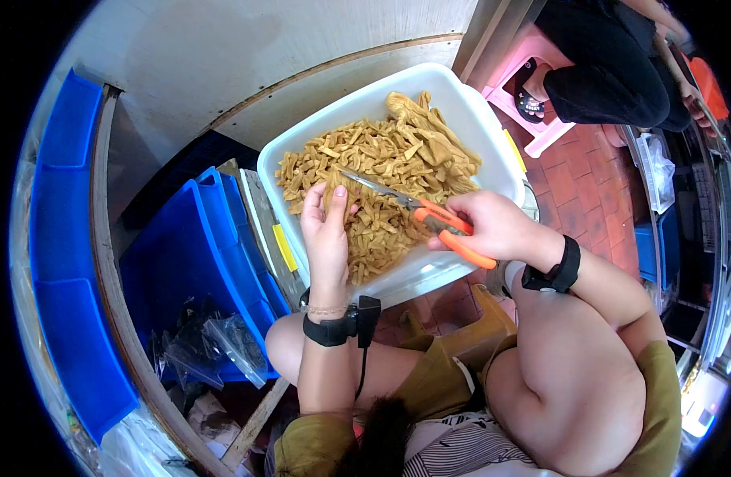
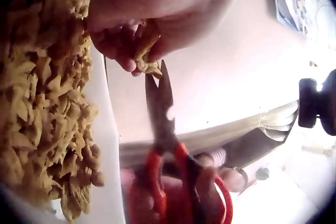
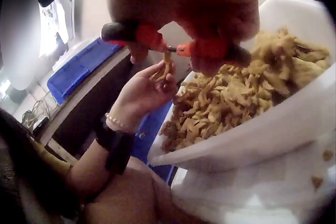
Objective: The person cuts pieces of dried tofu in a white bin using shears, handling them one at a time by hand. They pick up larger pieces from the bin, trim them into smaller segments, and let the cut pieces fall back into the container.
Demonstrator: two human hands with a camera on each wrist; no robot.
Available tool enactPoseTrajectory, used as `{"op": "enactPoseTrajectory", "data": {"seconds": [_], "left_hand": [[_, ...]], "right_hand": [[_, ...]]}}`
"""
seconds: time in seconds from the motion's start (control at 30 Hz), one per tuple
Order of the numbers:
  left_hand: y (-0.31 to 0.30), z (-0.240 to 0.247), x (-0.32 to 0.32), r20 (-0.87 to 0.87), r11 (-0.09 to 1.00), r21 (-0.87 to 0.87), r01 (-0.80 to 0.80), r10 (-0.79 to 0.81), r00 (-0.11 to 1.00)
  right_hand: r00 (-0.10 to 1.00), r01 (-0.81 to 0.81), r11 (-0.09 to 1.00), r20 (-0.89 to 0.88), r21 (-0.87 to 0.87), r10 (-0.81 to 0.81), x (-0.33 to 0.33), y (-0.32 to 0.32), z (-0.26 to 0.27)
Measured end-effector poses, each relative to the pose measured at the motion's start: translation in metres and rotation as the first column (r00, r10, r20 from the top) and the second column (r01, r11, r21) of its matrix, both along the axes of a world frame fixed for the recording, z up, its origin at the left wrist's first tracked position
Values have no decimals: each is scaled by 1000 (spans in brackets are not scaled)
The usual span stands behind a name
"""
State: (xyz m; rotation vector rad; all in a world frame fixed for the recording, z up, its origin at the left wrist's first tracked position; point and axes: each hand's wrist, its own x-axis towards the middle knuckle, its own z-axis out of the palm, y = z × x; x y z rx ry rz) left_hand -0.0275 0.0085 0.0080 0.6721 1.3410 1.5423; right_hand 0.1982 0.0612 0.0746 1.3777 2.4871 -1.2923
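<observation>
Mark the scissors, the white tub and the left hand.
scissors (image 1: 419,208), head view, near the pivot.
white tub (image 1: 481,127), head view, right wall.
left hand (image 1: 326,242), head view, back of the hand.

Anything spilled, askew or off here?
Minor only: a couple of yellow scraps lie outside the white tub, on the white surface beneath it. The left hand pinching a strip and the right hand gripping the scissors look normal.

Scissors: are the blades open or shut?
Open, slightly: on the scissors the two blade tips stand apart in a narrow V at the strip.
</observation>
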Motion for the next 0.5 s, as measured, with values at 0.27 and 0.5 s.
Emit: {"op": "enactPoseTrajectory", "data": {"seconds": [0.27, 0.5], "left_hand": [[0, 6, -1, -56, 994, -15, -104, 103, 993], [-1, -3, 5, -117, 996, 75, 52, -43, 992]], "right_hand": [[996, -60, 997, 71, 44, 57, 1, 0, 2], [993, -79, 996, 89, 42, 75, -2, -3, 0]]}}
